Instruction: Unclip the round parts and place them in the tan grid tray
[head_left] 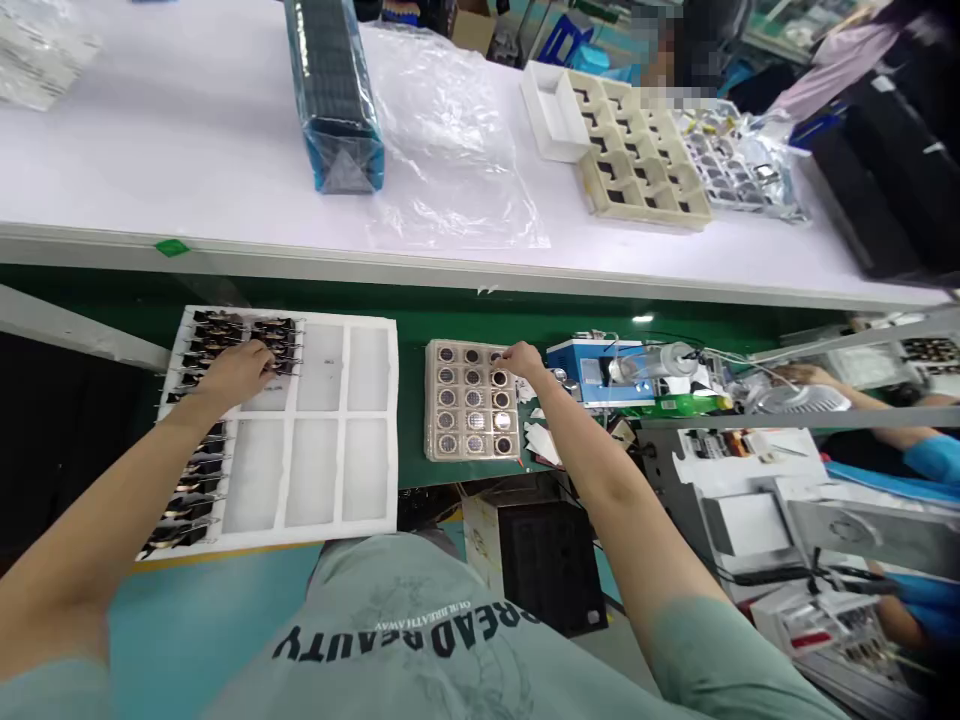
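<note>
My left hand (238, 375) is over the upper left of a white foam tray (394, 430), with its fingers curled together among black parts with thin metal leads (199, 470). Whatever those fingers grip is hidden. These black parts lie in rows in the tray's left column and in one upper compartment beside it. To the right, my right hand (523, 362) reaches to the upper right corner of a clear plastic tray (429, 400), its fingertips pressed together at a cell. Round dark-rimmed pieces (474, 398) sit in that tray's cells. What the right fingertips hold is too small to make out.
Beyond the green mat, a raised white shelf (187, 130) carries a blue-wrapped black stack (337, 110), clear plastic film (450, 130) and a beige compartment tray (637, 150). A blue-and-white device (589, 372) stands right of my right hand. A co-worker's arm (832, 385) shows further right.
</note>
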